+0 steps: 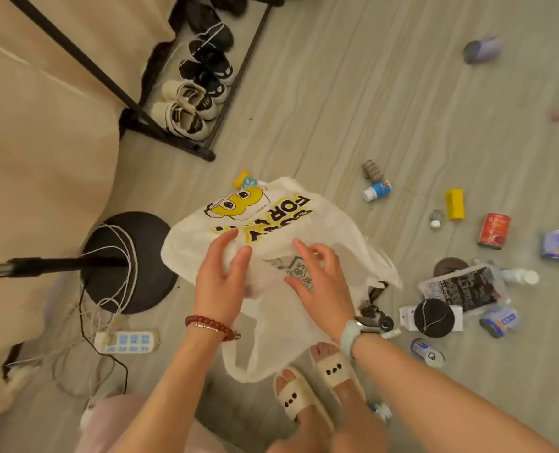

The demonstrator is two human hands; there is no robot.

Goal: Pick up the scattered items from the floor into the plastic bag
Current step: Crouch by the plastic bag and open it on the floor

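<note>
A white plastic bag [271,220] with a yellow cartoon print hangs in front of me above the floor. My left hand [221,276] grips its left side, thumb and fingers pinching the film. My right hand [320,279] rests on the bag's right side with its fingers spread over the plastic. Scattered items lie on the floor to the right: a red can [494,231], a yellow box [455,204], a small white bottle [377,190], a black-printed packet [464,287], a round black item [434,318] and a blue tin [556,245].
A black round stand base [121,243] with white cables sits at the left, a power strip [131,341] below it. A shoe rack with shoes [199,89] stands at the back. My slippered feet [311,384] are beneath the bag. Beige fabric fills the left.
</note>
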